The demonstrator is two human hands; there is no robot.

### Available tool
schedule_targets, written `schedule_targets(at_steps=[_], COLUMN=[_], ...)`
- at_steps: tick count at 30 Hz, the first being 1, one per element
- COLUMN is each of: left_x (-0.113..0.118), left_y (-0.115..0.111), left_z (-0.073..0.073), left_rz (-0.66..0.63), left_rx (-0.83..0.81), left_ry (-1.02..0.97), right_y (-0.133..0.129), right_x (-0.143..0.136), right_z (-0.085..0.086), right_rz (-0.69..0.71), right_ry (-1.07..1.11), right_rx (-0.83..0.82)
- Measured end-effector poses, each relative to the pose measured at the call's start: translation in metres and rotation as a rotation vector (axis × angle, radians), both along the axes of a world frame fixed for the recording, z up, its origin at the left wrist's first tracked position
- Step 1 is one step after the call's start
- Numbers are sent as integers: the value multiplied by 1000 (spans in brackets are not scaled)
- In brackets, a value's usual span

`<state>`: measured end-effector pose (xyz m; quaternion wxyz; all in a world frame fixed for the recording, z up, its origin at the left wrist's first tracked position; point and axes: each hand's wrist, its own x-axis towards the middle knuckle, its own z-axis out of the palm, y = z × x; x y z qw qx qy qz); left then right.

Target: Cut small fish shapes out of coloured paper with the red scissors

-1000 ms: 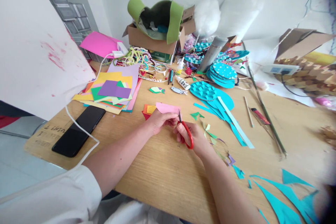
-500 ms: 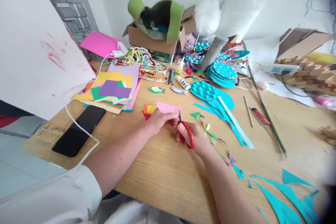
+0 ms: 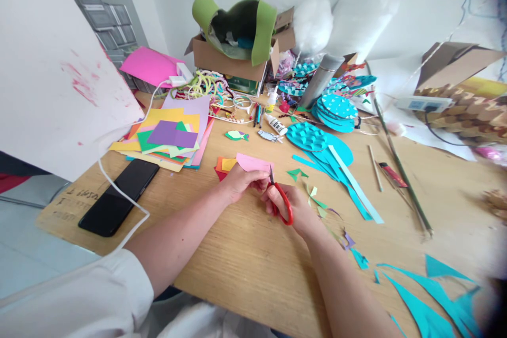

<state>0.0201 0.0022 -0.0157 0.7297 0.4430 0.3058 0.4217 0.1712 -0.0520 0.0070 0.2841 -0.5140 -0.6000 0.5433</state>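
Note:
My left hand [image 3: 246, 181] pinches the lower edge of a pink paper piece [image 3: 253, 162] near the middle of the wooden table. In my right hand [image 3: 288, 205] are red-handled scissors [image 3: 288, 211], their blades pointing up at the right end of the pink paper. Both hands are side by side, fingertips close together. Orange, yellow and red paper pieces [image 3: 228, 164] lie just behind my left hand. Farther back are a green paper fish [image 3: 236, 135] and a pale grey-blue fish [image 3: 270, 136].
A black phone [image 3: 119, 198] and stacked coloured paper [image 3: 162, 140] are on the left. Green scraps [image 3: 297, 174] and blue strips [image 3: 354, 185] lie to the right. Behind stand a glue bottle [image 3: 276, 124], a metal flask [image 3: 321, 80] and a cardboard box [image 3: 229, 60].

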Motion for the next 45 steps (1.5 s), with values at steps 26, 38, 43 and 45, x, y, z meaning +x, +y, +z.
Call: schedule_targets(at_steps=[26, 38, 43, 45], left_x=[0, -1, -1, -1], left_y=[0, 0, 1, 1], left_z=[1, 0, 0, 0], left_rz=[13, 20, 15, 5], left_rx=[-32, -55, -44, -37], left_ry=[12, 6, 6, 3], right_y=[1, 0, 0, 0], right_x=[2, 2, 2, 2], right_z=[-1, 0, 0, 0], right_rz=[1, 24, 4, -1], right_ry=[-52, -35, -41, -39], right_rx=[24, 20, 18, 28])
